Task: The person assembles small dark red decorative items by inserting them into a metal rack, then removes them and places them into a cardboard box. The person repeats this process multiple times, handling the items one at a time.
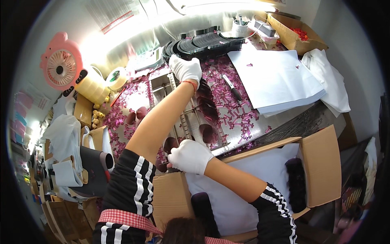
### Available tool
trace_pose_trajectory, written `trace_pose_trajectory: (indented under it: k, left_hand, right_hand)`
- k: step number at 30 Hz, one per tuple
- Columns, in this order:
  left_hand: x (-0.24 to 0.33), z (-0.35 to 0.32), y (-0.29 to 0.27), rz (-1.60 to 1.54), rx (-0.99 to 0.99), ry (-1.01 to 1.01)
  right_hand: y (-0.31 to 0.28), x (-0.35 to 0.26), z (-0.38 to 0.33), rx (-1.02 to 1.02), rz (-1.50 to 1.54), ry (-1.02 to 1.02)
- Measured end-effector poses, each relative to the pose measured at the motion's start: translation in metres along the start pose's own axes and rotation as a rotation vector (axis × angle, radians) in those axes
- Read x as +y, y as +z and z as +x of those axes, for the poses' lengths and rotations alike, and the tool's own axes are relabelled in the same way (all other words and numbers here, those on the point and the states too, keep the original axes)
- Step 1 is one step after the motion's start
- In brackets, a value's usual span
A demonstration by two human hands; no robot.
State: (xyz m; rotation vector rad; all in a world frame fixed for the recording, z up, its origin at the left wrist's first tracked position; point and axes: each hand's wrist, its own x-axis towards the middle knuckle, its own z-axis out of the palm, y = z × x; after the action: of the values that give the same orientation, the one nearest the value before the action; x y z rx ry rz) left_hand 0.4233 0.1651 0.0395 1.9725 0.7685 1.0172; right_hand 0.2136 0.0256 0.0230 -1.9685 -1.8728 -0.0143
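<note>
My left hand (186, 70), in a white glove, reaches far over the bench to the near edge of a row of black curved pieces (203, 44). Its fingers are bent together, and what they hold, if anything, is hidden. My right hand (191, 157), also gloved, is closed at the near end of a metal rack (185, 122) with notched bars and rods. Its fingertips are beside a dark purple tinted lens (170, 144); I cannot make out what is in them. More such lenses (208, 110) overlap along the rack's right side.
Small pink-purple pieces (239, 118) lie scattered over the metal bench, with a marker (231, 87) among them. White sheets (280, 81) are stacked at right. An open carton (323, 171) with white lining stands close in front. A pink fan (61, 67) and tape rolls (92, 86) are at left.
</note>
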Motion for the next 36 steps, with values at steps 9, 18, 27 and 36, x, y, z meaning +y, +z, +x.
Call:
trace_pose_trajectory:
  k: [9, 18, 27, 36]
  left_hand:
    - [-0.006, 0.04, 0.01, 0.147, -0.21, -0.034]
    - [-0.034, 0.081, 0.009, 0.159, -0.666, 0.326]
    - [-0.012, 0.09, -0.071, -0.345, -1.296, -0.54]
    - [0.003, 0.079, -0.078, -0.378, -1.726, -0.409]
  right_hand:
    - [-0.003, 0.003, -0.006, -0.008, 0.031, -0.064]
    - [-0.001, 0.001, -0.006, -0.032, 0.0, -0.07]
    - [-0.047, 0.022, -0.061, 0.651, -0.328, 0.558]
    - [-0.011, 0.037, -0.066, 0.706, -0.094, 0.611]
